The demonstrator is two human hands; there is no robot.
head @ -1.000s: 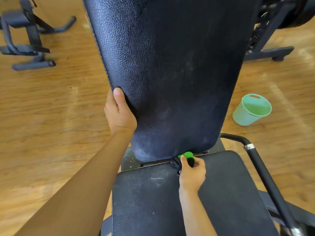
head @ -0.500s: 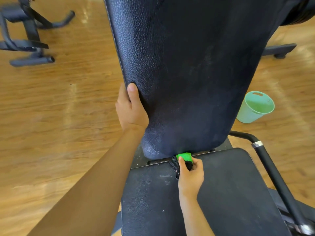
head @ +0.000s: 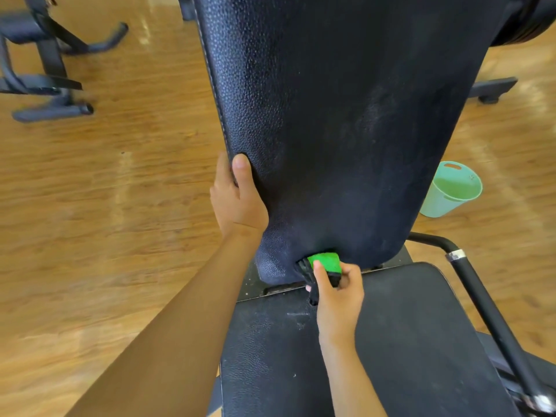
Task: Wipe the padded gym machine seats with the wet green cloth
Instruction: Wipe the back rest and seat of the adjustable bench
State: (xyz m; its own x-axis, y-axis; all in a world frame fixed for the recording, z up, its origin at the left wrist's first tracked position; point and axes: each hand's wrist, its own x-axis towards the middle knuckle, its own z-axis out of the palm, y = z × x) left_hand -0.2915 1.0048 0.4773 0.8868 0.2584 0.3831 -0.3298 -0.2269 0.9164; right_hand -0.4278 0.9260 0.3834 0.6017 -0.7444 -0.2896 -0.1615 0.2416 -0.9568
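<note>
at the bottom edge of the backrest (head: 346, 115), just above the seat (head: 406, 326), your right hand (head: 337, 293) pinches the bunched cloth (head: 326, 261), fingers curled round it, and presses it to that edge. work it along the lower lip, then across the seat, with firm even pressure. your left hand (head: 237, 200) grips the backrest's side edge, thumb on the front, arm stretched forward, bracing it.

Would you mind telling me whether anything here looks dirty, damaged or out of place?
Only dirt: whitish specks dot the seat pad beside the right hand, and a pale dusty smear marks the backrest. The bucket stands upright, nothing spilled.
</note>
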